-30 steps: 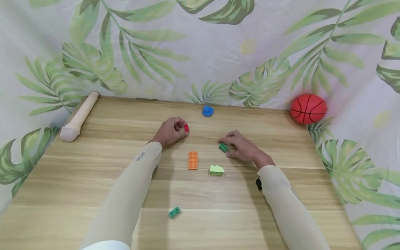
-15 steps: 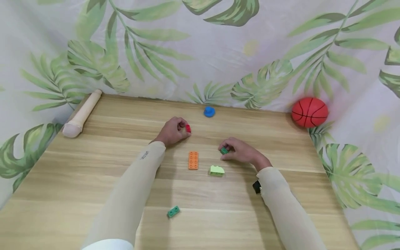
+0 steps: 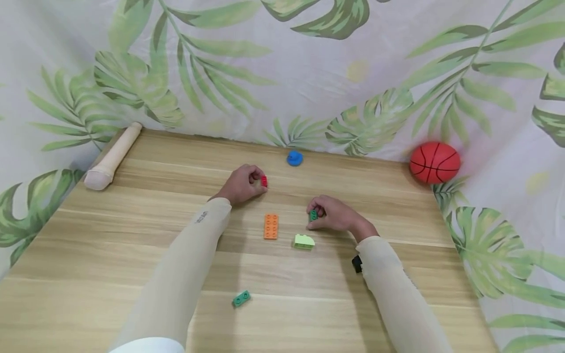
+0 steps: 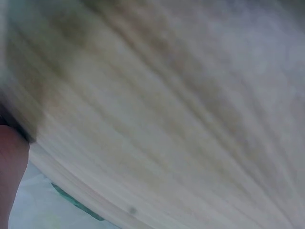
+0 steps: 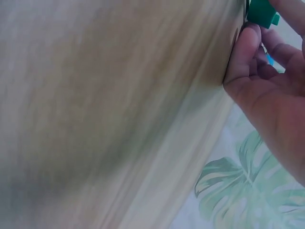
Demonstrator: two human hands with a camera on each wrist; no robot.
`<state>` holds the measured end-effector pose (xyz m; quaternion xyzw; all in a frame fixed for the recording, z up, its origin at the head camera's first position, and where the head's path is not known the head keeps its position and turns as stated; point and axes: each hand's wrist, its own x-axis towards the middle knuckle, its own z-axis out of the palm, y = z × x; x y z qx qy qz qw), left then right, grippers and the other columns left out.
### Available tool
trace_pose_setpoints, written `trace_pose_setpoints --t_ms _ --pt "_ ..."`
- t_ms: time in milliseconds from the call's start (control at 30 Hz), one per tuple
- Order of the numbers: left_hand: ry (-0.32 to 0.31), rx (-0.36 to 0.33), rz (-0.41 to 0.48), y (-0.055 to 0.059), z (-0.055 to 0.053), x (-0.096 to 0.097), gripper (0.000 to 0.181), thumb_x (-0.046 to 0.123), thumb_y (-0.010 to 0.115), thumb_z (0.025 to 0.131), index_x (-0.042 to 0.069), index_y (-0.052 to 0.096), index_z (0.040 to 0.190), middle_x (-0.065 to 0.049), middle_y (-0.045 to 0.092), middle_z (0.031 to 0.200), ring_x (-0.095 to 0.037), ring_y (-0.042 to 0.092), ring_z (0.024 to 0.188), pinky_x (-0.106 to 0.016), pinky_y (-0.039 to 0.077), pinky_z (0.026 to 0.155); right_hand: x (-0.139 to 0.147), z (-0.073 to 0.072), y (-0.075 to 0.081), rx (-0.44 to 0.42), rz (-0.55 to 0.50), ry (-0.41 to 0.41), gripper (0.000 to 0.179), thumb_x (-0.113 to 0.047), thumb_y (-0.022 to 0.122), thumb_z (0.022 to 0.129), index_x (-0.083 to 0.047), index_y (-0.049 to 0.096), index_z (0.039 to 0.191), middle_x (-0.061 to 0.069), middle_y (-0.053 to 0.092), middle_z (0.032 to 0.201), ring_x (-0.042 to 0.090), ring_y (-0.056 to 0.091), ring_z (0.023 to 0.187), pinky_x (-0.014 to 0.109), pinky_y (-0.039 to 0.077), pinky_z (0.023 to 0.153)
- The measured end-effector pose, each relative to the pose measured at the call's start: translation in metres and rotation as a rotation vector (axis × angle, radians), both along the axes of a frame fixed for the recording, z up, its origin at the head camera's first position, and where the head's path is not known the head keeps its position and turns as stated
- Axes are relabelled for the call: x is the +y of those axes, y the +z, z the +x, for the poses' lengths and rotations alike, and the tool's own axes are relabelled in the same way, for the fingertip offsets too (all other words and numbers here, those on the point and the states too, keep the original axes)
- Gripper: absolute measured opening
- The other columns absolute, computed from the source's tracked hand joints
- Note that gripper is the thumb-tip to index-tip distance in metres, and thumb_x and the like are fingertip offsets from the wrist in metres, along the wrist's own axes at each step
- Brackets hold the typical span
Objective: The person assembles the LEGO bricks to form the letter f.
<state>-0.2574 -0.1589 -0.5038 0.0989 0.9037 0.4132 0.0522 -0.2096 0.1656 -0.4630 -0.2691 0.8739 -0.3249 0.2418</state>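
Observation:
My left hand [image 3: 242, 185] pinches a small red toy building brick [image 3: 264, 181] between thumb and fingers, on the far side of the table. Further right, my right hand [image 3: 332, 213] grips a green two-stud brick [image 3: 313, 215] with its studs facing up. That green brick [image 5: 261, 12] also shows at the top of the right wrist view, between thumb and fingers. Between and below the hands lie an orange eight-stud brick [image 3: 271, 226] and a lime brick [image 3: 303, 241] with a curved end. In the left wrist view only a bit of the hand [image 4: 11, 167] appears, at the left edge.
A second green two-stud brick [image 3: 241, 298] lies nearer on the wooden table [image 3: 300, 314]. At the back sit a blue toy duck [image 3: 294, 158] and a red toy basketball [image 3: 435, 163]. A pale club-shaped object [image 3: 114, 157] lies along the left edge.
The right hand has closed its fingers on the green brick and turned it so it points away, drawing slightly nearer. The left hand keeps its hold on the red brick, almost still.

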Motion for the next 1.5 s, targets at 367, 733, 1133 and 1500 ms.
trace_pose_setpoints --t_ms 367,733,1133,1500 --pt "-0.001 0.008 -0.007 0.0011 0.0025 0.0007 0.034 0.016 0.087 0.090 0.002 0.071 0.116 -0.016 0.063 0.115 -0.029 0.056 0.104 -0.039 0.046 0.096 -0.0018 0.0036 0.0004 -0.047 0.005 -0.033 0.036 -0.008 0.087 0.091 -0.003 0.065 0.119 0.015 0.059 0.116 0.024 0.055 0.106 0.035 0.048 0.096" --pt "0.004 0.006 -0.045 -0.0007 0.0019 0.0020 0.036 0.022 0.089 0.089 0.003 0.069 0.113 -0.014 0.062 0.115 -0.027 0.054 0.102 -0.039 0.047 0.095 -0.0014 0.0049 -0.0004 -0.047 -0.008 -0.049 0.034 -0.007 0.085 0.093 -0.003 0.065 0.120 0.015 0.059 0.118 0.025 0.055 0.107 0.036 0.047 0.097" --pt "-0.020 0.013 -0.058 0.0014 0.0031 0.0038 0.033 0.020 0.088 0.090 0.003 0.072 0.113 -0.015 0.064 0.116 -0.029 0.055 0.105 -0.041 0.047 0.099 -0.0027 0.0055 -0.0024 -0.040 -0.014 -0.049 0.033 -0.008 0.084 0.094 -0.004 0.065 0.120 0.015 0.058 0.118 0.025 0.054 0.106 0.035 0.047 0.095" --pt "-0.027 0.000 -0.056 0.0017 0.0034 0.0039 0.033 0.021 0.088 0.091 0.003 0.072 0.114 -0.015 0.063 0.117 -0.029 0.054 0.106 -0.042 0.047 0.101 -0.0020 0.0049 -0.0036 -0.042 -0.026 -0.045 0.033 -0.006 0.084 0.093 -0.003 0.065 0.120 0.016 0.057 0.117 0.025 0.053 0.106 0.036 0.047 0.096"
